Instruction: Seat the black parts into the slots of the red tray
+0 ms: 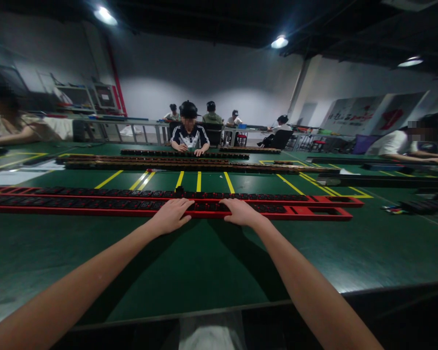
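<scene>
Hands [171,216] [241,212] flat on red tray [314,212]; writing unreadable

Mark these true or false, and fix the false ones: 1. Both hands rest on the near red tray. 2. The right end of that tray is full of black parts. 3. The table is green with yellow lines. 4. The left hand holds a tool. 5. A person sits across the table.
1. True: the left hand and right hand lie flat on the near red tray.
2. False: the slots at its right end are empty; black parts fill the rest.
3. True: the table is green, with yellow lines.
4. False: the left hand is open and holds nothing.
5. True: a person sits opposite, at another tray.
</scene>
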Demonstrator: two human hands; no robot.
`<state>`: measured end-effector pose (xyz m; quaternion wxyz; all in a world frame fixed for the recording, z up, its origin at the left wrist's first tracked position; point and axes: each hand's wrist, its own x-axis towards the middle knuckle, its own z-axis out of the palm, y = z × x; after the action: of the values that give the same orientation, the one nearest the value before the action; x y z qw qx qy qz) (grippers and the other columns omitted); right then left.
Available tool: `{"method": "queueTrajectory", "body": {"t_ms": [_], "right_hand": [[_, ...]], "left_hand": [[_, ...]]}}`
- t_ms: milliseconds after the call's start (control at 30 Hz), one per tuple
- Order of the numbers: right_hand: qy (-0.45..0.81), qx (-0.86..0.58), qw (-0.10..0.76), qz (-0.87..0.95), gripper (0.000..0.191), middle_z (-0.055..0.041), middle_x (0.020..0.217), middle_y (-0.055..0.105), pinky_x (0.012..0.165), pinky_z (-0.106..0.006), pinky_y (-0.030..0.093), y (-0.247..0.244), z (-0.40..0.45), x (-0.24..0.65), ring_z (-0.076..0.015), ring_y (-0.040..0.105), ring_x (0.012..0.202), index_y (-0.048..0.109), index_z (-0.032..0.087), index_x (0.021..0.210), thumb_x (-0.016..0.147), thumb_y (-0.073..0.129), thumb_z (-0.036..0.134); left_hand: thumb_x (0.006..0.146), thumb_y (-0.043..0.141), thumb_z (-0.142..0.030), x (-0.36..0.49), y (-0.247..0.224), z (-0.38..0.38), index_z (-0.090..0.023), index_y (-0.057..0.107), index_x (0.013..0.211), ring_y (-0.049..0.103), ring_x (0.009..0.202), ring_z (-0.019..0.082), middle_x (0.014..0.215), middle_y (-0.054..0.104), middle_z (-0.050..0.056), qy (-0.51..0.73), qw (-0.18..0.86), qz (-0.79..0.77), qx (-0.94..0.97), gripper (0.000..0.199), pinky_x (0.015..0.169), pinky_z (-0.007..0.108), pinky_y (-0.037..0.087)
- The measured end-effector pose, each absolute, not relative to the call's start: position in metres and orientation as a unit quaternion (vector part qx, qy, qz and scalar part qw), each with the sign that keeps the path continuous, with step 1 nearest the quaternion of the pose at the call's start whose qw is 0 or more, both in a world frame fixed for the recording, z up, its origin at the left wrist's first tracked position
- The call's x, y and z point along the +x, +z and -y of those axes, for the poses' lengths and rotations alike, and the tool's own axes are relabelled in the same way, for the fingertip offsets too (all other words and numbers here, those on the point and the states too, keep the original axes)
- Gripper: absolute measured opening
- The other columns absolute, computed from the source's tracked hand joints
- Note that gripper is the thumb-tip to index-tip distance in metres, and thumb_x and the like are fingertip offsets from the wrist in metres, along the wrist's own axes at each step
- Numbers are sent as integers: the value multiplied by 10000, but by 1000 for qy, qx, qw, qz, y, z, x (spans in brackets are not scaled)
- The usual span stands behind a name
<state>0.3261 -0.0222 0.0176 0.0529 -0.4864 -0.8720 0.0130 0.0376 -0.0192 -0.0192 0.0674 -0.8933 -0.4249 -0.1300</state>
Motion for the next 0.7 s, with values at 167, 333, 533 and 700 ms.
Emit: {"method": "queueTrajectory", "body": {"t_ms": [167,333,533,700], "right_hand": [[18,-484,57,873,654,-175,1303,626,977,-415,471,17,22,325,-317,611,1143,504,121,1421,804,680,243],[20,-482,58,874,663,-174,1323,615,983,-418,466,14,20,327,-320,603,1158,495,127,1431,804,677,246],[21,-482,57,874,664,-172,1328,613,1001,-416,460,15,20,327,-309,602,1167,495,127,1431,806,692,235],[43,-481,61,874,632,-185,1341,607,1030,-419,453,19,21,329,-310,589,1206,520,111,1409,821,704,252]], "left_hand": [[958,489,-382,37,-18,19,-139,482,1419,550,1242,296,1387,577,144,-126,66,424,-894,521,1063,461,416],[952,497,-378,36,-18,19,-155,483,1419,551,1245,291,1389,578,139,-131,60,421,-896,518,1070,451,410],[946,504,-367,37,-17,20,-151,489,1412,545,1258,293,1393,575,142,-129,59,421,-896,513,1078,449,405],[950,503,-357,37,-15,22,-151,491,1407,541,1266,286,1387,578,138,-129,58,418,-897,502,1080,440,406]]}}
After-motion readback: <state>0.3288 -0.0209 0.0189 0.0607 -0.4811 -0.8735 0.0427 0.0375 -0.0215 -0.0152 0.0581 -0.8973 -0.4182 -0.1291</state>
